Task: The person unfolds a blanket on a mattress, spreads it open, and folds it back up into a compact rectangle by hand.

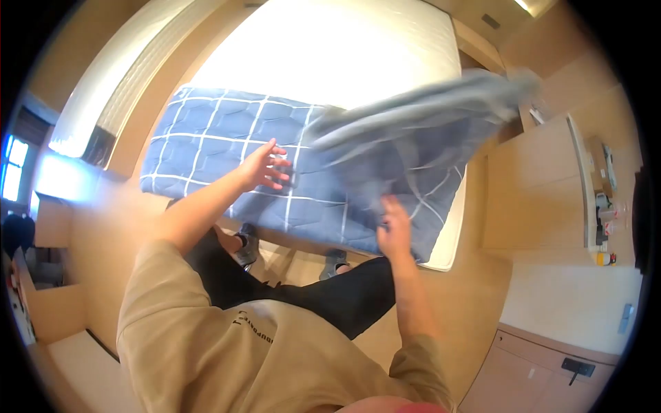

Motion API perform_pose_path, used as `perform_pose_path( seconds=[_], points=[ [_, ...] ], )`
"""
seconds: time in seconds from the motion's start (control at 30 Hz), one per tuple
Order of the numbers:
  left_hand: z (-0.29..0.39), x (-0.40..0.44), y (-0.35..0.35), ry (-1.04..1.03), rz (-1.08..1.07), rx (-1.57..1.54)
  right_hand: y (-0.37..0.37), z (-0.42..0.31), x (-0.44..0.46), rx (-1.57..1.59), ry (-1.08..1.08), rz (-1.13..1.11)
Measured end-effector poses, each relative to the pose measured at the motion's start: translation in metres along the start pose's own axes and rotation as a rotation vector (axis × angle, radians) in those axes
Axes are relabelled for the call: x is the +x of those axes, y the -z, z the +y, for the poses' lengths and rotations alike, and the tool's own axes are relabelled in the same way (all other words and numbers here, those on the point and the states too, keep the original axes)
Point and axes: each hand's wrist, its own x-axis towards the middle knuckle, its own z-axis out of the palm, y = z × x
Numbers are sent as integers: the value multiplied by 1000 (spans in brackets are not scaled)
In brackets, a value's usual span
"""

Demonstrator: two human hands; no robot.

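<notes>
A blue quilted pad with a white check pattern [227,131] lies over the near end of a bare white mattress [344,48]. Its right part is lifted and folding through the air, smeared by motion, with a greyish underside toward the upper right. My left hand [265,167] hovers over the pad's middle, fingers spread, holding nothing. Close to the near right part of the pad is my right hand [394,230], slightly blurred, its fingers stretched out. Whether it touches the cloth I cannot tell.
Another pale mattress-like slab [117,76] stands along the left side. A wooden cabinet [530,186] with small items on its top is at the right. A door with a dark handle [577,367] shows at lower right. My feet are by the bed's near edge.
</notes>
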Motion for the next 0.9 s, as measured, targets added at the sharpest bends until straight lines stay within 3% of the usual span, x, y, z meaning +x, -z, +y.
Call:
perform_pose_path(
  seconds=[0.03, 0.1, 0.23, 0.33, 0.37, 0.47, 0.5, 0.6, 0.67, 0.7, 0.8, 0.9],
  points=[
    [-12, -12, 9, 44, 108, -112, -32, -5, -10, 32, -23, -130],
    [-51, -13, 43, 98, 123, -146, -64, -28, -28, 1, -5, -330],
    [-82, -31, 30, -110, 215, 22, -68, -71, -43, -85, -114, -177],
    [-82, -22, 11, -79, 334, 99, -82, -69, -65, 279, -469, 26],
    [-83, -17, 10, -37, 379, 120, -100, -49, -78, 629, -837, 108],
    [-87, -4, 10, 4, 286, -17, -71, -58, -46, 1213, -1590, 372],
    [-82, -6, 4, 14, 337, -99, -69, -50, -37, 1335, -1714, 494],
    [-81, -10, 5, 61, 190, -161, -58, -10, -37, 1428, -1783, 514],
    [-89, -13, 12, 80, 78, -135, -60, 7, -49, 1331, -1632, 704],
    [-95, -20, 14, 119, 60, -62, -50, 3, -54, 1360, -1413, 883],
    [-97, -32, 15, 219, -59, 106, -29, -3, -74, 1405, -1188, 906],
    [-90, 4, 17, 191, 11, 325, -35, 29, -98, 1488, -1608, 616]
  ],
)
